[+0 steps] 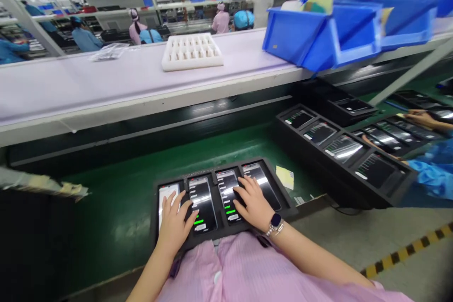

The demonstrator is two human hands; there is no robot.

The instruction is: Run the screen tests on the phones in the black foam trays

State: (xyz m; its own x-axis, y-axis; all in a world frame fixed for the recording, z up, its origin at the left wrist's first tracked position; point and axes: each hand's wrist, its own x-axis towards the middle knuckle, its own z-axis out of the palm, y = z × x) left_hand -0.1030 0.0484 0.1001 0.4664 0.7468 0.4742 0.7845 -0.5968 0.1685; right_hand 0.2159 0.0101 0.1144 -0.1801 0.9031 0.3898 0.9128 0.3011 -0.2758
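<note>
A black foam tray (220, 226) lies in front of me on the green bench top, with several smartphones in its slots. My left hand (176, 222) is spread over the leftmost smartphone (167, 192), whose screen is bright white, and hides much of it. Beside it is a smartphone (203, 198) with a dark screen and green marks. My right hand (252, 202), fingers apart, lies over the right part of the tray. Its fingertips are at a smartphone (226, 188) with white and green marks, and the palm covers part of the rightmost smartphone (267, 184).
Stacked black trays (311, 151) with smartphones stand to the right. A co-worker's hand (421, 117) and blue sleeve are beyond them. A yellow paper (285, 177) lies beside my tray. The raised shelf (116, 75) carries a white slotted tray (193, 52) and blue bins (300, 37).
</note>
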